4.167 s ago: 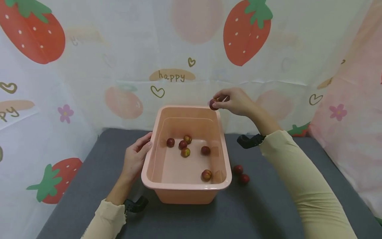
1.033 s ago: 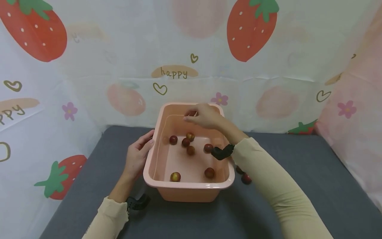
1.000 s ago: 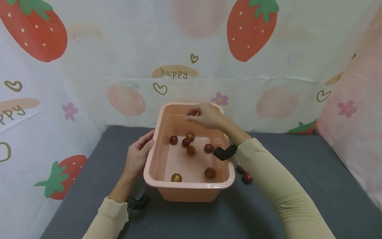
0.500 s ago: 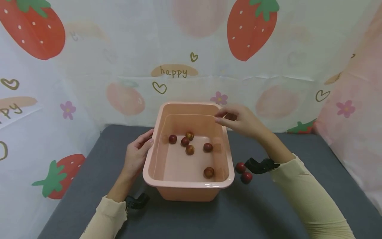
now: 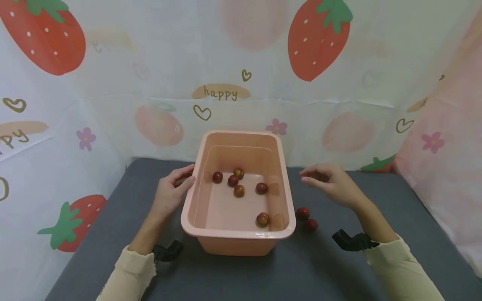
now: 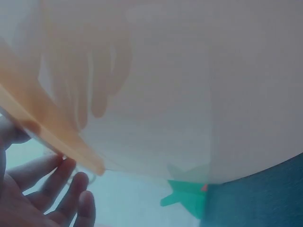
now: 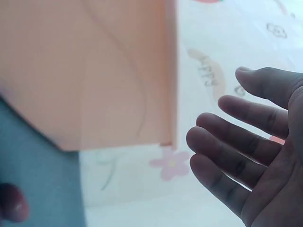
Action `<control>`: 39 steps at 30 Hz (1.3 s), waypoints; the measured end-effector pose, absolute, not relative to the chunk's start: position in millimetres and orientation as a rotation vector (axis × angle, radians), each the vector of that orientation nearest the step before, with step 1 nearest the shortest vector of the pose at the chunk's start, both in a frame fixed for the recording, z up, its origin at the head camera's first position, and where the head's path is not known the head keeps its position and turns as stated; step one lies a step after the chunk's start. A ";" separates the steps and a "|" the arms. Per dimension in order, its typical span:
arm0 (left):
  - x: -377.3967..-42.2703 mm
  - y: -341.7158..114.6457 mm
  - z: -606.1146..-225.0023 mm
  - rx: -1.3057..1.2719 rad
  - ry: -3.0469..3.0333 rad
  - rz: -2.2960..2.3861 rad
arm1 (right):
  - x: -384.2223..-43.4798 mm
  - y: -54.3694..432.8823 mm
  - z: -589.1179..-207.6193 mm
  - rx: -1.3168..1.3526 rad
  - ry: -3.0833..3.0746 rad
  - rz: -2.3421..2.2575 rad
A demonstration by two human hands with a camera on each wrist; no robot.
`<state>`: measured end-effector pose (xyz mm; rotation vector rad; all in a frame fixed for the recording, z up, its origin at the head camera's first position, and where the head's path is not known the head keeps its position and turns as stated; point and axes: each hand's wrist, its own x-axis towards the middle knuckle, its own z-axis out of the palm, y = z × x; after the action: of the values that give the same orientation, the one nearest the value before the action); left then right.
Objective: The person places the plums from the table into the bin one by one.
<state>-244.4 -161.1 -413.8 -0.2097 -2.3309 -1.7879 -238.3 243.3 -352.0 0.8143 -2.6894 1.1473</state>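
A pink plastic basin stands on the grey table, with several small red-and-yellow plums on its floor. My left hand touches the basin's left rim from outside with thumb and fingertips. In the left wrist view, the fingers are spread and lightly bent against the rim's edge. My right hand hovers right of the basin with nothing in it; the right wrist view shows its fingers loosely extended. Below it, two red plums lie side by side close to the basin's right wall.
The grey tabletop extends on both sides of the basin. A white cloth backdrop printed with strawberries rises behind the table and along its sides. A black wrist camera sits on the right wrist, another on the left.
My right hand, earlier gripping a plum by the back rim, has moved over the basin, then out to the right, now holding nothing. A plum near the basin's front wall has gone from sight.
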 end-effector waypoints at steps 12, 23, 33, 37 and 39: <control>-245.8 -169.0 -405.8 -0.309 -2.477 -1.584 | -216.8 279.2 -411.6 0.532 -2.884 1.075; -248.7 -172.6 -404.5 -0.360 -2.480 -1.604 | -213.7 286.0 -449.8 0.493 -2.970 0.937; -248.5 -173.3 -404.5 -0.371 -2.505 -1.619 | -218.1 287.7 -472.4 0.463 -2.991 0.877; -248.6 -173.7 -404.8 -0.374 -2.511 -1.623 | -218.0 286.3 -477.7 0.440 -2.993 0.883; -248.6 -173.9 -405.2 -0.373 -2.511 -1.626 | -218.0 285.3 -479.3 0.435 -2.988 0.889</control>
<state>-248.6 -173.9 -405.2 -0.3734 -2.5108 -1.6261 -218.0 285.3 -479.3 0.4353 -2.9877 0.8886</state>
